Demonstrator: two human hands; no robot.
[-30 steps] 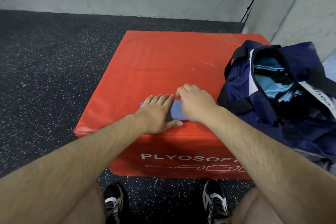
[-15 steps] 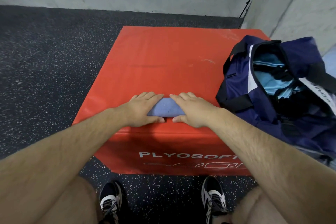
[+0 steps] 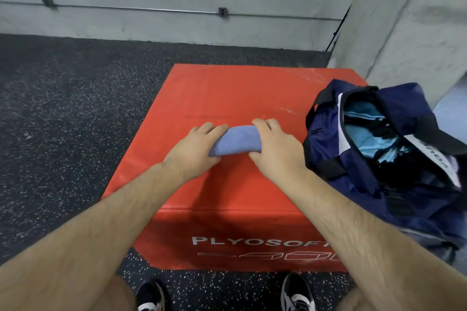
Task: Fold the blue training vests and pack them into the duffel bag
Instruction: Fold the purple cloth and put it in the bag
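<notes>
The soft, rolled blue vest (image 3: 236, 139) is clamped at its ends by curled fingers of the left hand (image 3: 195, 149) and right hand (image 3: 274, 150), mid-top of the red vinyl plyo box (image 3: 227, 93). Bare room is left toward 12 o'clock; the open duffel bag (image 3: 326, 141) is set at 3 o'clock.

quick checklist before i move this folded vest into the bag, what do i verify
1. Grip: left hand and right hand each hold one end of the folded vest: ok.
2. Fold intact, no loose flap showing: ok.
3. Duffel bag unzipped, mouth facing up: ok.
4. Room inside: light blue vests lie in it, space left: cannot tell.
5. Path across the red box to the bag, nothing in the way: ok.
</notes>
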